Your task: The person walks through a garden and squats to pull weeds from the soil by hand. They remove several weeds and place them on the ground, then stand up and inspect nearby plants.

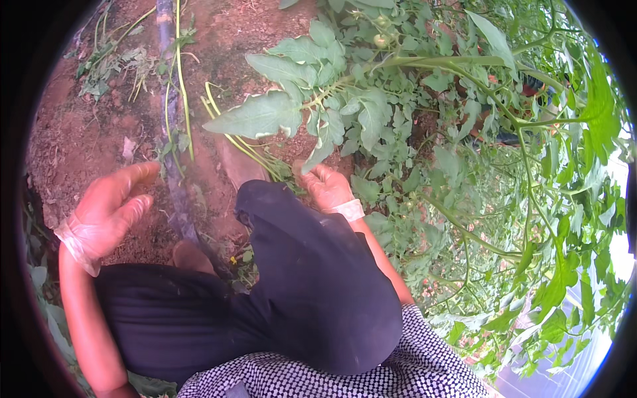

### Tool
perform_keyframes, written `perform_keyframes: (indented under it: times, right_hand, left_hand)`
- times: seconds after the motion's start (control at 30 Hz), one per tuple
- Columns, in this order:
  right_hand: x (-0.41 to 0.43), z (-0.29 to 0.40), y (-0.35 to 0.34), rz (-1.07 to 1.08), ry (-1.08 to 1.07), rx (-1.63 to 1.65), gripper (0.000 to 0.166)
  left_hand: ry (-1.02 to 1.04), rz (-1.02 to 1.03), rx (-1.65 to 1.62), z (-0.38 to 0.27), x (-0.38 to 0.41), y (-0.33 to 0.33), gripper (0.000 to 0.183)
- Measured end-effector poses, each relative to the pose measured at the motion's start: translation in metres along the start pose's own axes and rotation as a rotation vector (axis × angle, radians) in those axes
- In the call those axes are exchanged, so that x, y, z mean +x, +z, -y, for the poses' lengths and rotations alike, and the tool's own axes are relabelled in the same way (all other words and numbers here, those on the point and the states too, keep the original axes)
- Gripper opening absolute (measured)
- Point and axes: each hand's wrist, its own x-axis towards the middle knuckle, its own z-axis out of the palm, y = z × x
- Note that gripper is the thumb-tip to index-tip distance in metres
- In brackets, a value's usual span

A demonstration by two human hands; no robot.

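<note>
My left hand (112,211), in a thin clear plastic glove, hovers over bare reddish soil beside a dark irrigation hose (174,149). Its thumb and fingers are apart, with nothing between them. My right hand (326,188), gloved the same way, is past my raised knee, low by the tomato plants. The tip of a tomato leaf (326,142) overlaps its blurred fingertips, so whether they grip anything cannot be told. Just left of that hand, cut green stems (249,151) lie over my shoe (241,164).
Dense tomato plants (398,109) crowd the right side; a thick stem (443,60) arches across, and a small green tomato (381,41) hangs near the top. Wilted cuttings (114,69) litter the soil at upper left. Pale plastic sheeting (552,353) shows at lower right.
</note>
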Motion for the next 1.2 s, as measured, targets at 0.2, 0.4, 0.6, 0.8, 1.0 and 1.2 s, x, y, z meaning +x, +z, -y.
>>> perform_keyframes:
  times: [0.2, 0.4, 0.6, 0.8, 1.0, 1.2]
  right_hand:
    - [-0.011, 0.022, -0.007, -0.053, 0.114, -0.013, 0.035]
    - [-0.025, 0.059, -0.020, -0.224, -0.054, -0.052, 0.029]
    - [-0.026, 0.093, -0.046, -0.539, -0.236, 0.223, 0.027]
    - [0.005, 0.118, -0.083, -0.678, -0.420, 0.362, 0.033]
    - [0.032, 0.161, -0.083, -0.675, -0.527, 0.208, 0.028]
    - [0.044, 0.198, -0.053, -0.379, -0.608, 0.258, 0.024]
  left_hand:
    - [0.018, -0.048, -0.043, -0.009, 0.001, 0.003, 0.048]
    - [0.114, -0.024, 0.033, -0.002, 0.007, -0.001, 0.051]
    - [0.095, -0.053, 0.081, -0.004, 0.006, -0.001, 0.049]
    - [0.062, -0.044, 0.101, -0.015, 0.005, -0.007, 0.049]
    - [0.113, -0.074, 0.150, -0.011, 0.004, -0.008, 0.049]
    - [0.134, -0.101, 0.132, -0.016, 0.004, -0.008, 0.048]
